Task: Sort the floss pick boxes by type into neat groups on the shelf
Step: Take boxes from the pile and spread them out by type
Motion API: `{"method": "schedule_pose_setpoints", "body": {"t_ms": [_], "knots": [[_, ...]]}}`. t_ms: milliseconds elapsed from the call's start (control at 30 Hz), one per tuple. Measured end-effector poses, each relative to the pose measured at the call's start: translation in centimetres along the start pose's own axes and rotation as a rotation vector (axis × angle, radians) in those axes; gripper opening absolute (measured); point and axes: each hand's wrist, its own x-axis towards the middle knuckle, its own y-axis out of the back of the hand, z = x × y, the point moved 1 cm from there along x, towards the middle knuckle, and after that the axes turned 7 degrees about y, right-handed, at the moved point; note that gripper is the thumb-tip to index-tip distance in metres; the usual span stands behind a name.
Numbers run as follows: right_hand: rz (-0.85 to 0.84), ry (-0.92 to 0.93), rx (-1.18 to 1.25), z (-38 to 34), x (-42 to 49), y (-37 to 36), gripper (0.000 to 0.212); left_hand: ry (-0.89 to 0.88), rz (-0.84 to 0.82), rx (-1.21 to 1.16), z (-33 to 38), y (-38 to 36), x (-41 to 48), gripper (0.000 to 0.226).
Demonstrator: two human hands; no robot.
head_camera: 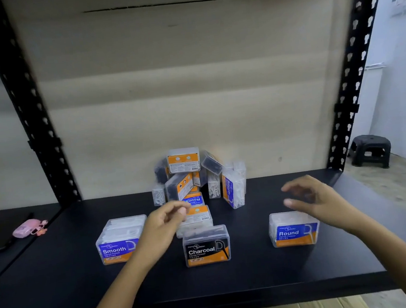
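Note:
Three clear floss pick boxes stand in a front row on the black shelf [61, 289]: a blue "Smooth" box [117, 245] at left, a black "Charcoal" box [206, 247] in the middle, a blue "Round" box [292, 231] at right. Behind them a jumbled pile of boxes [189, 177] leans against the back board, with an upright "Smooth" box [233, 188] on its right. My left hand [165, 220] hovers over the box lying behind the Charcoal one, fingers loosely curled and holding nothing. My right hand [312, 198] is spread above the Round box, not touching it.
Black perforated uprights [32, 116] frame the shelf on both sides. A small pink object [27, 228] lies at the far left on the shelf. A dark plastic stool [370, 150] stands on the floor beyond the right upright.

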Motion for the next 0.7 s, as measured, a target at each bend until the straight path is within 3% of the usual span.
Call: {"method": "schedule_pose_setpoints", "body": {"t_ms": [67, 167, 233, 467, 700], "knots": [[0.048, 0.023, -0.072, -1.4, 2.3, -1.3, 0.018, -0.023, -0.001, 0.235, 0.4, 0.3, 1.7, 0.024], [-0.045, 0.016, -0.241, -3.2, 5.9, -3.8, 0.029, -0.01, -0.182, 0.709, 0.1, 0.4, 4.1, 0.031], [-0.115, -0.044, -0.322, -3.8, 7.8, -5.7, 0.038, 0.025, -0.256, 0.84, -0.1, 0.4, 5.1, 0.042], [-0.117, -0.241, -0.428, -3.6, 11.2, -9.1, 0.05, -0.003, -0.321, 0.943, -0.7, -0.1, 5.9, 0.056], [-0.08, -0.232, -0.319, -2.8, 11.1, -8.9, 0.03, 0.055, -0.342, 0.848, -1.1, 0.1, 6.2, 0.063]]}}
